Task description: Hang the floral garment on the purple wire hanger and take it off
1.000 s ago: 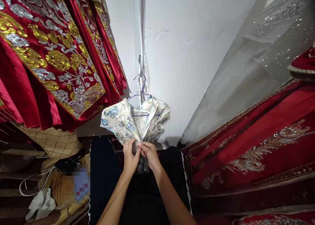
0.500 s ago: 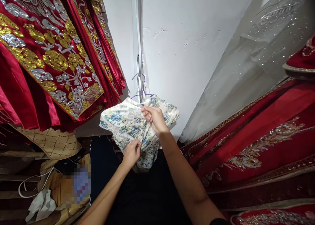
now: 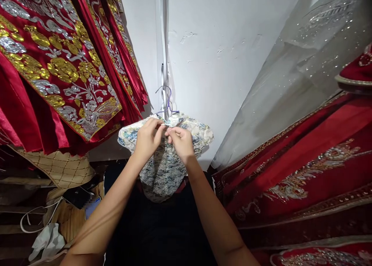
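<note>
A cream garment with a blue floral print (image 3: 162,169) hangs on a thin purple hanger (image 3: 170,99) against the wall. At the front of its neckline, my left hand (image 3: 149,139) pinches the fabric edge. My right hand (image 3: 180,141) grips the opposite edge, its fingertips almost meeting those of the left. Whatever small fastening may lie between the fingertips is hidden. Below the hands the two front halves lie close together.
Red embroidered garments hang at the left (image 3: 69,68) and right (image 3: 290,173). A sheer sparkling white fabric (image 3: 261,103) drapes at the right. Low on the left are a black phone-like object (image 3: 78,197), a white cable (image 3: 24,229) and crumpled white paper or cloth (image 3: 48,240).
My left hand has moved up from the lower front of the garment to the neckline, beside my right hand. The front edges have come together.
</note>
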Tool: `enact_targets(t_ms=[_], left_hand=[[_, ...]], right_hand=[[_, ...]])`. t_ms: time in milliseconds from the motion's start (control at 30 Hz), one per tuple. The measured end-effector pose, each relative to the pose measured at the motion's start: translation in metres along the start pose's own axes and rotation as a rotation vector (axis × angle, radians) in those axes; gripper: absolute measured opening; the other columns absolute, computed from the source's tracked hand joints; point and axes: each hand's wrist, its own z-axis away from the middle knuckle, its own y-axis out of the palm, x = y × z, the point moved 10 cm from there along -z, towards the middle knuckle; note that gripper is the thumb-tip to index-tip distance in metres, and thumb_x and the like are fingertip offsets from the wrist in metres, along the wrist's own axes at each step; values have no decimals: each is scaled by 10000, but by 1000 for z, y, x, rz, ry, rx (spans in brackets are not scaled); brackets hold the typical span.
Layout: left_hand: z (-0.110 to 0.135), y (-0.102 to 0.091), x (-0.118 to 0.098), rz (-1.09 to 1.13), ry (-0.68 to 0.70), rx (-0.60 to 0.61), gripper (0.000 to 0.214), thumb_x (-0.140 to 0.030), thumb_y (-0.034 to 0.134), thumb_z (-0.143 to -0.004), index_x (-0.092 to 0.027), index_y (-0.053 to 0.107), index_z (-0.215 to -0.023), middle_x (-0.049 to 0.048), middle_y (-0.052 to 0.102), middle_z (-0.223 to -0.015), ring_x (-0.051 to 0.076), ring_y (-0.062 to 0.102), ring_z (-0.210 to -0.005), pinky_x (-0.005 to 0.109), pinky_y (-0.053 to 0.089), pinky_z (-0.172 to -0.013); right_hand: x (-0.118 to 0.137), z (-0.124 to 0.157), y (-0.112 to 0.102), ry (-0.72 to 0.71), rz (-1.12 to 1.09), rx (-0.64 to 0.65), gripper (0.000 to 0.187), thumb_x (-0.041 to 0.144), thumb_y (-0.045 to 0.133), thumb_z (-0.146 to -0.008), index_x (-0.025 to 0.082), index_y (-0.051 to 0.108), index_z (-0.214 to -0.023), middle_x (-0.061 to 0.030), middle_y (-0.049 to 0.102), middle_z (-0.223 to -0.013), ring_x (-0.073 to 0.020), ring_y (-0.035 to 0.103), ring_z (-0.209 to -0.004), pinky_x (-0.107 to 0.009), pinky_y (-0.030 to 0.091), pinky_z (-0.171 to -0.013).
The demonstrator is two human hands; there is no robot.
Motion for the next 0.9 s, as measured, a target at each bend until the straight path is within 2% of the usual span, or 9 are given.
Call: enact_targets(t_ms=[100,200,233,300,367,533,667,833,900], left_hand=[[7,-32,22,-24,-75,-238,174,-293,546,-947,-159,655,-970,46,630,-937,173,581,-917,286,437,-867],[53,-82,94,250,-377,-685,135,-283,587,-916,-170,645,-963,26,629,-960,148,578,-948,254,438,-905],[76,-86,126,426,-530,-803,109,-264,582,-908,-176,637,-941,19,630,-945,135,585,-938,237,444,-901],[115,-66,171,696,-807,-812,96,-252,565,-884,-175,621,-876,30,638,-854,150,611,-891,261,478,-869],[145,-40,187,771,-911,-728,61,-223,603,-820,-166,622,-827,54,645,-775,185,636,-844,309,506,-828],[188,38,177,812,-1015,-407,118,-162,727,-643,-147,664,-742,51,663,-695,197,630,-711,339,511,-750],[180,59,156,799,-962,-207,162,-181,790,-606,-149,689,-728,26,659,-703,188,606,-734,294,488,-751],[145,50,106,869,-794,-96,218,-404,664,-836,-201,672,-915,25,660,-902,172,608,-827,264,479,-800],[130,54,73,880,-695,33,205,-399,633,-873,-206,657,-938,33,654,-954,179,606,-834,263,476,-784]], right_hand=[[-45,9,-5,92,87,-7,227,312,564,-819,173,652,-663,18,553,-539,-114,479,-510,-243,355,-539],[-87,40,3,191,65,79,251,292,537,-796,182,634,-592,16,535,-491,-123,461,-487,-252,344,-522],[-93,52,7,208,46,103,266,304,536,-798,183,632,-581,16,522,-472,-124,446,-471,-253,331,-506],[-98,73,14,234,20,141,292,333,544,-802,183,632,-569,17,501,-447,-122,419,-448,-254,307,-480],[-95,86,18,252,3,170,299,341,550,-802,184,625,-559,21,479,-437,-117,404,-444,-251,300,-474],[-88,91,5,281,89,335,315,323,543,-819,190,612,-541,41,390,-427,-94,305,-415,-240,226,-446],[-112,104,-9,387,278,531,373,417,565,-853,192,649,-568,15,476,-438,-119,398,-414,-253,303,-461],[-95,81,-44,225,375,23,353,521,556,-866,194,686,-882,-74,702,-873,-228,639,-798,-310,480,-702],[-78,77,-35,118,298,-10,385,538,550,-877,213,656,-1054,-84,684,-1075,-249,625,-998,-331,485,-842]])
